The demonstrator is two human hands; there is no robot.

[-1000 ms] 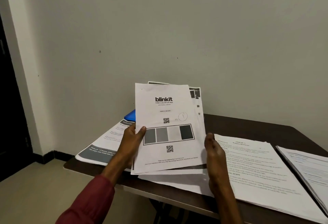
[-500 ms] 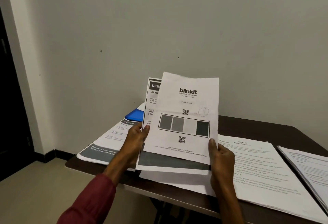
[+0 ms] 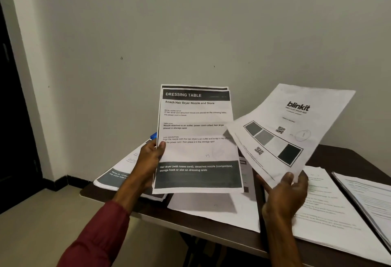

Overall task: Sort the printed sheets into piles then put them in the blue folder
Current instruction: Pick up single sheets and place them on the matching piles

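Printed sheets [image 3: 330,209] lay in several piles across the dark surface [image 3: 359,161]: a pile of text pages at the right, another pile [image 3: 372,194] at the far right edge, a loose sheet [image 3: 211,209] in the middle, and a dark-banded pile [image 3: 114,177] hanging over the left corner. Above them a small stack headed "Dressing Table" [image 3: 196,139] was held upright, and beside it a single blinkit sheet [image 3: 292,131] was tilted off to the right, its lower corner overlapping the stack's right edge.

The left hand [image 3: 148,161] gripped the stack at its left edge, thumb on the front and fingers behind. The right hand [image 3: 285,194] pinched the blinkit sheet by its bottom edge, thumb on top.

Only a corner of the blue folder [image 3: 154,136] showed, behind the left hand and mostly buried under the left pile.

Sorting looked to be in hand, with filing not yet begun. The next move would call for laying the blinkit sheet on a pile of its own kind; which pile matched could not be told.
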